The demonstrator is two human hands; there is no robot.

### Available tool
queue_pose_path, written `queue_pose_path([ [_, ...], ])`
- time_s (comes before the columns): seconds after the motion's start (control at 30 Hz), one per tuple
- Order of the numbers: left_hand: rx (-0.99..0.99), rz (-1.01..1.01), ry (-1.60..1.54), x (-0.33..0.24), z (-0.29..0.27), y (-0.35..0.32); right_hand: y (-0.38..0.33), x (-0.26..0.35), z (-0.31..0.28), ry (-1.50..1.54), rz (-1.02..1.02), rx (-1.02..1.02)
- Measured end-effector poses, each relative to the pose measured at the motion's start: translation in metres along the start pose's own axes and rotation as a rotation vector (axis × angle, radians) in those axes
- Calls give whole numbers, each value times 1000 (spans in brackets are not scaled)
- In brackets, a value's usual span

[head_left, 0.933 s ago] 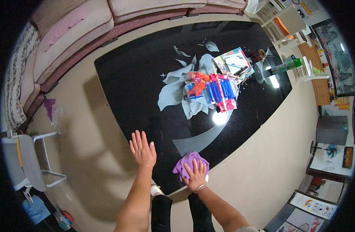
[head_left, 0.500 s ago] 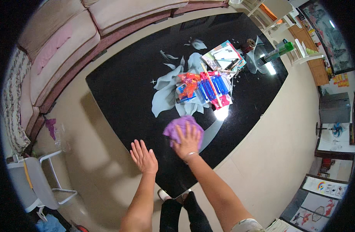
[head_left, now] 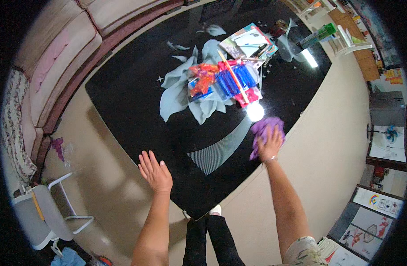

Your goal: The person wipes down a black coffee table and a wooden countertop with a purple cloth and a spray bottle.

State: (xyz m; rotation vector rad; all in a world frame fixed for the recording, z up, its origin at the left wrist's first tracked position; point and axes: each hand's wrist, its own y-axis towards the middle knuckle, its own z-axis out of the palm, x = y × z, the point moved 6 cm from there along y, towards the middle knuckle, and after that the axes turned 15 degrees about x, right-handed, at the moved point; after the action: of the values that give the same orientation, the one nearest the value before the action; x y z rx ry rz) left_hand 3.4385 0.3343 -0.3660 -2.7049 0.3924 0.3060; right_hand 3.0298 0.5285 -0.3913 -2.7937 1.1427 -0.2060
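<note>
A purple cloth [head_left: 259, 129] lies crumpled on the glossy black table [head_left: 123, 106], close to its right edge. My right hand [head_left: 270, 145] presses it down from above, fingers over the fabric. My left hand [head_left: 156, 174] rests at the table's left front edge, palm down, with fingers stretched out and nothing in them. Toward the far middle sits a pile of items: a bundle of blue packets [head_left: 234, 82], an orange-red crinkly wrapper [head_left: 203, 79] and a long thin stick [head_left: 232, 76] across them.
Behind the pile lie books with pens [head_left: 248, 42]. A green-capped bottle [head_left: 318, 35] and a dark jar [head_left: 279, 27] stand at the far right. A sofa [head_left: 57, 53] runs along the left; a grey chair [head_left: 41, 217] is at the lower left.
My right hand has swept the purple cloth across the tabletop to the right edge and slightly farther away. My left hand stays at the left front edge, and the view has shifted somewhat.
</note>
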Motion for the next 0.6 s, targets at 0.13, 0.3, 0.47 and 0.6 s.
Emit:
queue_pose_path([
  [0.13,-71,28,32,-3,1,0,-1,9,-4,45,392,-19],
  [0.3,-92,21,79,10,-1,-3,-208,134,37,326,-14,148],
  [0.47,-101,50,59,7,2,-3,-303,212,36,187,-252,481],
  [0.6,-83,64,24,4,4,-2,-201,219,10,141,-160,359],
])
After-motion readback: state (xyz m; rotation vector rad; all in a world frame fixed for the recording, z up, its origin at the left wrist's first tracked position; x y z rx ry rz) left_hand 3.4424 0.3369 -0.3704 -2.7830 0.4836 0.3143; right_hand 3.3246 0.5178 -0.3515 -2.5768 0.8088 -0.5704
